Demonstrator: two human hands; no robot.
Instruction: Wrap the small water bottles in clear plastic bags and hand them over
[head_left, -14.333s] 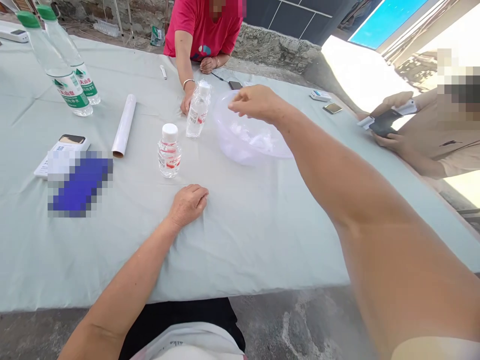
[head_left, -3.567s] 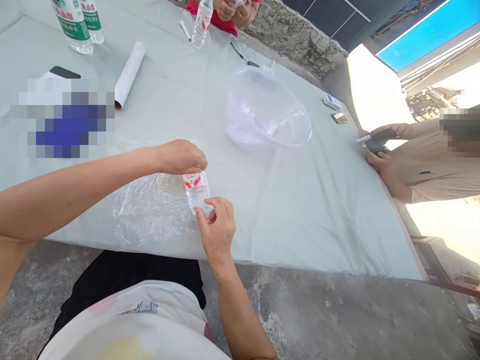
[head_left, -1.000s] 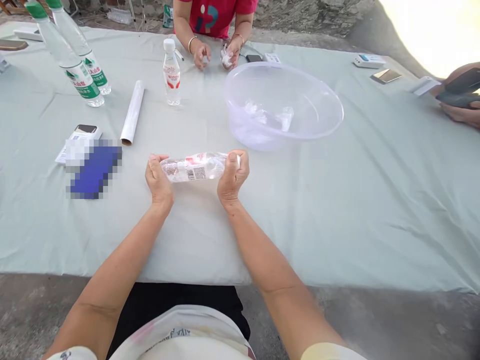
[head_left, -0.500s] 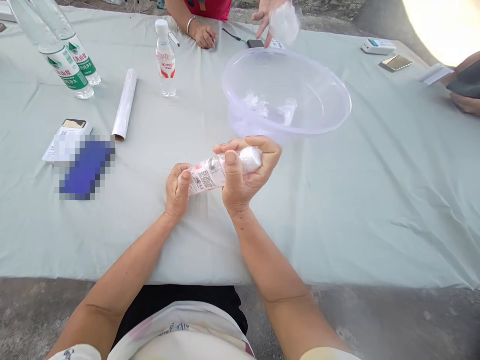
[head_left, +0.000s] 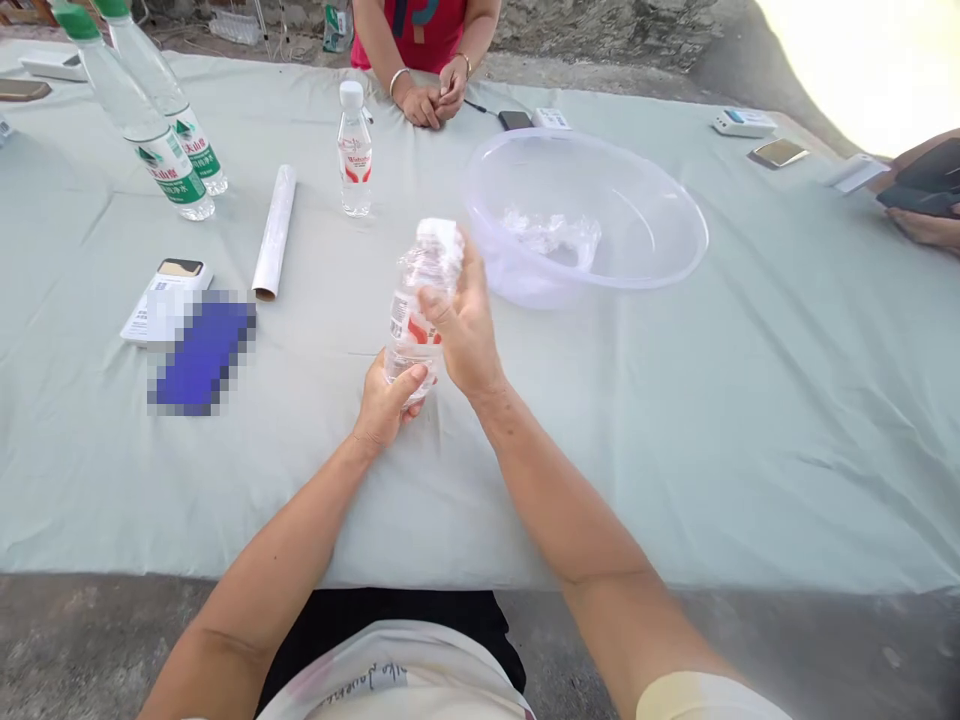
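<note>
A small clear water bottle (head_left: 415,325) with a white cap and a red-marked label is between my hands over the table. It leans slightly to the right and looks wrapped in clear film. My left hand (head_left: 388,400) grips its base, thumb across the front. Around the upper side curls my right hand (head_left: 471,325), its thumb on the label and its fingers near the cap, a little blurred. Just beyond on the right stands a translucent basin (head_left: 517,285) with crumpled clear film (head_left: 551,235) inside.
A similar small bottle (head_left: 355,160) stands farther back, left of the basin. A roll of film (head_left: 275,235), a white box (head_left: 150,318), a pixelated blue item (head_left: 204,355) and tall bottles (head_left: 176,175) are on the left. Across the table are another person's hands (head_left: 435,97). Phones lie far right.
The bottle has swung from nearly lying to nearly upright, and my right hand has shifted off its cap end. Across the table, the person's hand has left the basin, and the film it held is gone from it.
</note>
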